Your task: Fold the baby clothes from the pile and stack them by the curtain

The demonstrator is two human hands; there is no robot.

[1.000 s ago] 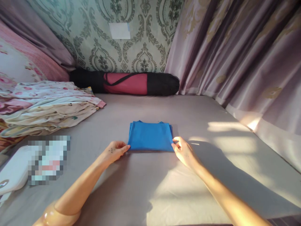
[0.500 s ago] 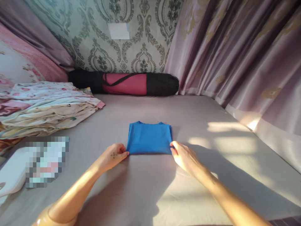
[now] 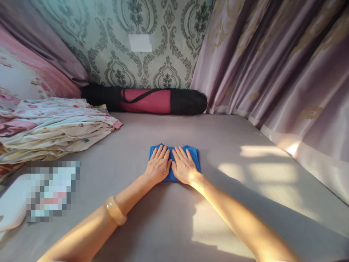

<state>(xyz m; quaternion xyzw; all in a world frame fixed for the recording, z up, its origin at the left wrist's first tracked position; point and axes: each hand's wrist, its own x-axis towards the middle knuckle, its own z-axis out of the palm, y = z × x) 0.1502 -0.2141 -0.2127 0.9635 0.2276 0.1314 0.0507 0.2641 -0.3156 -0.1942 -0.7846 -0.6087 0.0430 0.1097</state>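
A folded blue cloth (image 3: 171,176) lies flat on the grey sheet (image 3: 163,218), in the middle of the view. On its left half rests my left hand (image 3: 159,163), palm down with the fingers stretched out. My right hand (image 3: 184,165) lies the same way on the right half, close beside the left one. Both hands press on the cloth and neither grips it. Its side edges and upper corners show around my fingers; much of its middle is hidden under them.
A pile of patterned clothes (image 3: 62,127) lies at the left, with a white object (image 3: 16,200) and a blurred item (image 3: 54,193) below it. A black and red roll bag (image 3: 147,101) lies along the wall. Curtains (image 3: 272,65) hang at the right.
Both hands have left the cloth's lower corners, moved inward and up, and opened flat on top of it. The cloth stays in about the same place.
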